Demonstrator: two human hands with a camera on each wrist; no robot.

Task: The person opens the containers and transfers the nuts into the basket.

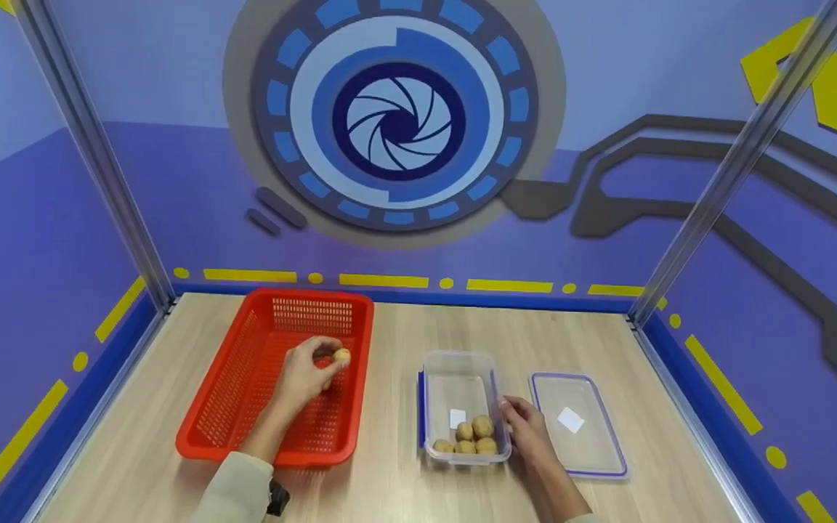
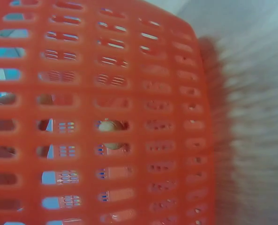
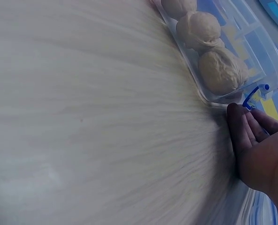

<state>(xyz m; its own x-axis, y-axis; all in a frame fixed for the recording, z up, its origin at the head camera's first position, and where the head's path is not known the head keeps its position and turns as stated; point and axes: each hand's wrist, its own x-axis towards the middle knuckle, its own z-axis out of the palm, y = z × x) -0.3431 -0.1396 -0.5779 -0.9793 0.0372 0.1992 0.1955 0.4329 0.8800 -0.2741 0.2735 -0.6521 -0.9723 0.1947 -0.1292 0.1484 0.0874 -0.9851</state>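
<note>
1. Walnut (image 1: 342,356): pinched between the thumb and fingers of the left hand (image 1: 304,379), over or in the red basket (image 1: 365,356); its height is hard to judge.
2. It should feel light, stiff and hard-shelled, prone to rolling; grip best across its widest part.
3. Right hand (image 1: 529,434): against the clear container (image 1: 466,392) of other walnuts (image 1: 465,431); cannot tell whether it grips.

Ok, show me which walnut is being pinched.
The walnut the left hand pinches at the basket; the other walnuts, in the box, lie unheld.
</note>
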